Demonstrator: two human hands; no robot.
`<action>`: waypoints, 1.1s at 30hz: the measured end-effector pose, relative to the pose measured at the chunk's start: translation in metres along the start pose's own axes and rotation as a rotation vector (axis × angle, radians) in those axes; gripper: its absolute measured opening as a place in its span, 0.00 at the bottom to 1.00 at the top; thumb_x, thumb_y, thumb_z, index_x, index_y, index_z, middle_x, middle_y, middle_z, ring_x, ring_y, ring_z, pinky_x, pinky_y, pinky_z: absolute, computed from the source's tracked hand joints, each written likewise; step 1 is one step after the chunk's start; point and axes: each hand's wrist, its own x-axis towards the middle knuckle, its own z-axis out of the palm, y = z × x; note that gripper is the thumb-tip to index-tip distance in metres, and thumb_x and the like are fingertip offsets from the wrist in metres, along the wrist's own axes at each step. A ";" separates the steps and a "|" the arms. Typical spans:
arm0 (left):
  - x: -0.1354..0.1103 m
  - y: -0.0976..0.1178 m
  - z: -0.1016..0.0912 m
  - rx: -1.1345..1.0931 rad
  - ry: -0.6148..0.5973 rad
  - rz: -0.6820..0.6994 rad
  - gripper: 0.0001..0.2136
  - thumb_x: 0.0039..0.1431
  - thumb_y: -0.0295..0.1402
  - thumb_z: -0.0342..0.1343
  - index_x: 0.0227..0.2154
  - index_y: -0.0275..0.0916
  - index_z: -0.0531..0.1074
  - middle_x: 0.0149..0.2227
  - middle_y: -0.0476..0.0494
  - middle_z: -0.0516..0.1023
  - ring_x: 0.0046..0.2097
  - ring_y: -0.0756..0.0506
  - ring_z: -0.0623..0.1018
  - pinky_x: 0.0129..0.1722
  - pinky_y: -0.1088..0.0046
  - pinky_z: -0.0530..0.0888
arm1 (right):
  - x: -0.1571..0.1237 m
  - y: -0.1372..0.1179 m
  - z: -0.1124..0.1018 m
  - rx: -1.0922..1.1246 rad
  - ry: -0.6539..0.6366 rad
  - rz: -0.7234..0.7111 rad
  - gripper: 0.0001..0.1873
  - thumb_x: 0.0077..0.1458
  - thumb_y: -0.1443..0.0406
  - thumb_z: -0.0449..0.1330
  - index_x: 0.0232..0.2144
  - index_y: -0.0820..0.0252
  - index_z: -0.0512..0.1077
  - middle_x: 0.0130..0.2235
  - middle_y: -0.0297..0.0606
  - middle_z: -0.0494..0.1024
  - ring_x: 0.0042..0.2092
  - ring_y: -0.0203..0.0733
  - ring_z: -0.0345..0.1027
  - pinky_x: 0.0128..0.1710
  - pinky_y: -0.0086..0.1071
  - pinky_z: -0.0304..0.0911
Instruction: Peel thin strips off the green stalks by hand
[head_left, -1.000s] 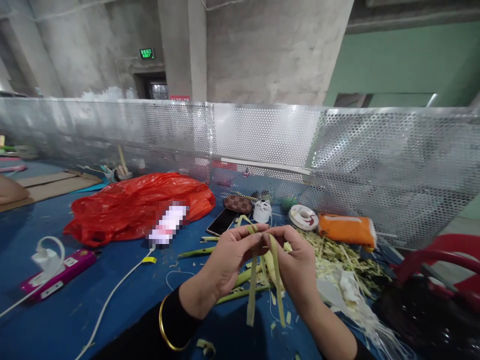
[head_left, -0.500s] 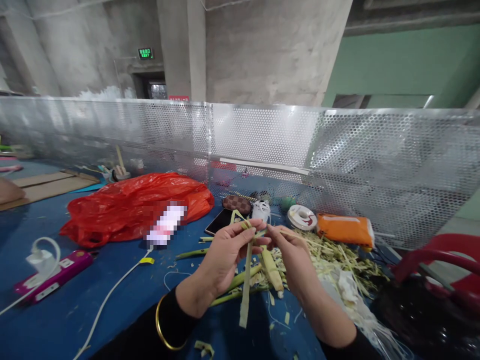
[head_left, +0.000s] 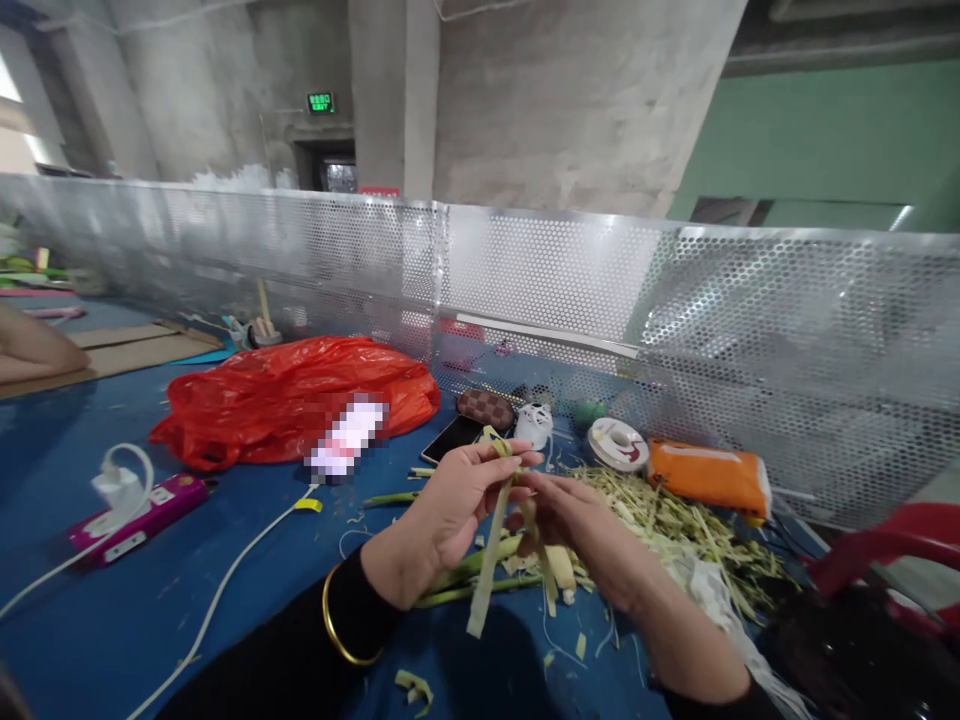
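Observation:
Over the blue table my left hand (head_left: 457, 505) is closed on a pale green leaf strip (head_left: 490, 565), which is folded at the top and hangs down below the fingers. My right hand (head_left: 576, 515) meets it from the right, its fingers closed at the same folded spot. A second strip end (head_left: 547, 565) dangles under the right hand. The fingertips overlap, so the fold itself is partly hidden. Beneath the hands lie green stalks (head_left: 480, 565) and a pale peeled piece (head_left: 561, 567).
A heap of shredded plant strips (head_left: 675, 525) lies to the right, near an orange pouch (head_left: 709, 475) and a white spool (head_left: 617, 444). At left are a red plastic bag (head_left: 255, 405), a lit phone (head_left: 349, 437) and a purple power strip (head_left: 150, 515). A perforated metal screen (head_left: 540, 270) stands behind.
My right hand has turned and come in against the left fingers, and a second strip end now hangs below it. The view has shifted slightly left.

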 end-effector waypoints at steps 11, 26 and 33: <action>0.000 0.010 -0.003 0.021 0.039 0.012 0.08 0.54 0.19 0.57 0.35 0.32 0.77 0.37 0.38 0.81 0.32 0.49 0.80 0.29 0.78 0.75 | -0.019 -0.025 -0.005 -0.460 -0.024 -0.365 0.08 0.54 0.63 0.57 0.33 0.60 0.74 0.28 0.35 0.77 0.27 0.36 0.70 0.29 0.31 0.67; 0.004 0.007 -0.004 -0.134 0.058 -0.196 0.06 0.57 0.20 0.55 0.34 0.31 0.76 0.34 0.41 0.79 0.31 0.53 0.78 0.23 0.87 0.70 | 0.002 0.018 -0.006 -1.510 0.237 -1.477 0.11 0.59 0.75 0.54 0.40 0.57 0.72 0.32 0.38 0.77 0.35 0.39 0.71 0.40 0.35 0.64; 0.001 0.004 -0.004 0.283 -0.007 0.025 0.07 0.50 0.28 0.61 0.33 0.33 0.78 0.31 0.42 0.79 0.24 0.53 0.73 0.18 0.82 0.64 | -0.007 0.005 -0.001 -1.116 0.296 -1.376 0.11 0.59 0.74 0.52 0.39 0.57 0.71 0.35 0.41 0.77 0.37 0.42 0.72 0.37 0.37 0.65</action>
